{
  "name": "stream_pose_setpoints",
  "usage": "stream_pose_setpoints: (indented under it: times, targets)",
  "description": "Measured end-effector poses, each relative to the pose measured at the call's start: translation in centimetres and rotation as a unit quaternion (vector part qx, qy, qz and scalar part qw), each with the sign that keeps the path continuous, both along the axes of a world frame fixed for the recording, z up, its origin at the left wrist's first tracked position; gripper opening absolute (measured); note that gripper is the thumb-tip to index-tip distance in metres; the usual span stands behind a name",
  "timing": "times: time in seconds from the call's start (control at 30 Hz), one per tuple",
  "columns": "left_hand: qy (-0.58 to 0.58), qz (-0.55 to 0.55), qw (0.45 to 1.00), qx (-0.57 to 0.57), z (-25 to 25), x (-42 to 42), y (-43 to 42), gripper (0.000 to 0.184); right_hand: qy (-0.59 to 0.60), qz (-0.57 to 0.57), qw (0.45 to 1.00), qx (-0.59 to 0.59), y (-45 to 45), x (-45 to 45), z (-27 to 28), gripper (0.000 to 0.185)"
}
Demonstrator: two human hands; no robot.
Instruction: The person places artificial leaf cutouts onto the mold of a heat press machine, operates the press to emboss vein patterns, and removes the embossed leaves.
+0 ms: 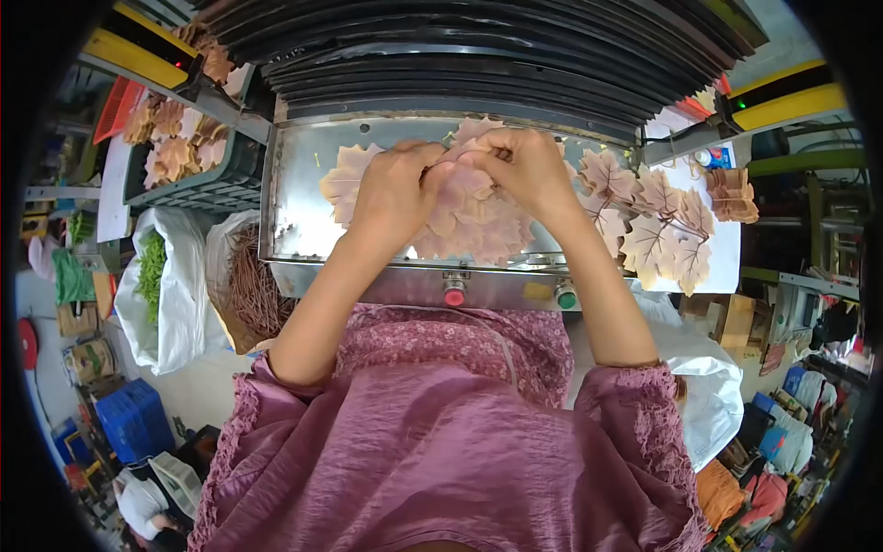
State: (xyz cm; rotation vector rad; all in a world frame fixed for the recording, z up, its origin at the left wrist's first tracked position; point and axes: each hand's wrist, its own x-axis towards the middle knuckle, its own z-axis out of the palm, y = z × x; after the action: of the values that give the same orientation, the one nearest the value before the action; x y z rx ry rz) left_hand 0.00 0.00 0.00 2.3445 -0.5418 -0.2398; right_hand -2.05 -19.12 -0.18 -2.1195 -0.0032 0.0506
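Both my hands are over a pile of pale pink and cream artificial maple leaves (pixel 474 225) on a metal machine tray (pixel 299 184). My left hand (pixel 397 189) has its fingers closed at the edge of a pinkish leaf. My right hand (pixel 526 170) pinches that same leaf (pixel 474 138) between thumb and finger, close to the left fingertips. Any stem or small part between the fingers is too small to make out. To the right of the pile lies a spray of veined leaves (pixel 658 221), partly over the tray's edge.
Black accordion bellows (pixel 460 60) rise behind the tray. A red button (pixel 454 293) and a green button (pixel 566 296) sit on its front. Leaves fill a dark crate (pixel 198 179) at left, above sacks of green pieces (pixel 150 276) and brown stems (pixel 248 285). Stacked leaves (pixel 732 195) lie right.
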Motion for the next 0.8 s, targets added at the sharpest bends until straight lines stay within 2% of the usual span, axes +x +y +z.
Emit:
stream_pose_setpoints:
  times: [0.07, 0.1, 0.17, 0.3, 0.47, 0.67, 0.8]
  targets:
    - [-0.059, 0.019, 0.993, -0.099, -0.7, -0.6, -0.8, 0.02, -0.007, 0.0, 0.998, -0.062, -0.6, -0.7, 1.4, 0.014]
    - [-0.111, 0.02, 0.991, -0.077, -0.2, 1.1, 1.8, 0.018, -0.032, -0.003, 0.999, -0.021, 2.0, 0.9, -0.2, 0.012]
    - [-0.134, 0.03, 0.98, -0.144, -1.4, 0.9, 0.1, 0.016, -0.031, -0.003, 0.997, -0.07, 0.6, 0.6, -0.3, 0.01]
    - [-0.09, 0.084, 0.964, -0.234, -2.2, 1.2, -0.4, 0.012, -0.113, -0.048, 0.988, 0.089, 0.8, 0.9, -2.0, 0.008]
    - [-0.05, 0.069, 0.982, -0.167, -1.3, 2.3, -0.4, 0.01, -0.044, -0.059, 0.997, 0.028, 0.1, 0.9, -1.1, 0.013]
    - [0.005, 0.07, 0.983, -0.173, -1.4, 3.0, -0.9, 0.013, 0.027, -0.053, 0.998, 0.017, -0.2, 0.7, -0.7, 0.018]
    - [0.06, 0.098, 0.971, -0.209, -1.2, 3.3, -1.0, 0.027, 0.047, -0.063, 0.985, 0.155, -1.0, 0.3, -1.1, 0.019]
